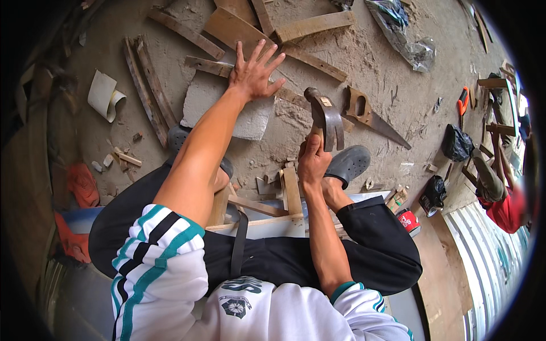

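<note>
My left hand (253,77) is stretched forward with its fingers spread. It lies over the lower end of a wide brown board (227,27) and the far edge of a pale, rough slab (219,111); whether it presses on them I cannot tell. My right hand (314,162) is wrapped round the handle of a claw hammer (325,113), gripping it close under the head. The hammer is held up off the ground, its claw toward me. Right of the hammer, a handsaw (369,116) lies flat on the sandy floor.
Wooden strips (151,85) and a short plank (315,25) lie scattered about. A plastic bag (406,40) sits far right, near an orange-handled tool (463,102) and black bags (456,142). A red can (408,221) stands by my knee. Another person in red (503,213) is at the right rim.
</note>
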`<state>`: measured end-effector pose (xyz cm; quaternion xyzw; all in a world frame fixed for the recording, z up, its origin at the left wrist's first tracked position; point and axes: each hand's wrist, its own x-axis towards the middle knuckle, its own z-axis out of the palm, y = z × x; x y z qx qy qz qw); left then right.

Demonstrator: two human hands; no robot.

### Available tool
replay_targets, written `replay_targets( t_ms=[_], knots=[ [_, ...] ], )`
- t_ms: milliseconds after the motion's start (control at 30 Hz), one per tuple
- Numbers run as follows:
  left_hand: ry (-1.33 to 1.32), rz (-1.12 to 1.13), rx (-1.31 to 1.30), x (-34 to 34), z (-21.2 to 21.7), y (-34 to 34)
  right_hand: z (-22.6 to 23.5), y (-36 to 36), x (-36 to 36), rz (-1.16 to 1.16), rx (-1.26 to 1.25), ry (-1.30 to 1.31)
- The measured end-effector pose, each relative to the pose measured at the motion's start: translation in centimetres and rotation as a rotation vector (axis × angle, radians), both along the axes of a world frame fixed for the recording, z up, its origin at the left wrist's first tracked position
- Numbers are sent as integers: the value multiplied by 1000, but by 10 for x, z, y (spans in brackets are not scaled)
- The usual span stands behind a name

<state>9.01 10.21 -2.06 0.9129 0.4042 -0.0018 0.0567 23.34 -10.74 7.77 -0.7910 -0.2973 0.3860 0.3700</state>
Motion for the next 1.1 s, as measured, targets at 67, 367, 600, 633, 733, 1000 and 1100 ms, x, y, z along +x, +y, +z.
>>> replay_targets(
  t_ms=[67,367,600,633,733,1000,1100],
  knots=[
    [-5,-3,-1,1,2,3,-14,3,-7,5,86,-91],
    [0,-116,50,1,-2,11,3,-15,31,-156,-98,39],
    [36,-242,-27,-12,-2,-2,33,-34,47,-221,-266,285],
    [58,-257,-33,-14,-2,-5,31,-40,46,-209,-268,288],
    [62,-241,-5,-19,13,-21,10,-60,43,-168,-252,262],
    [-104,-289,-18,-45,12,-62,41,-54,38,-199,-257,290],
    [-209,-148,-61,-45,23,-83,61,-47,39,-186,-235,248]
  ],
)
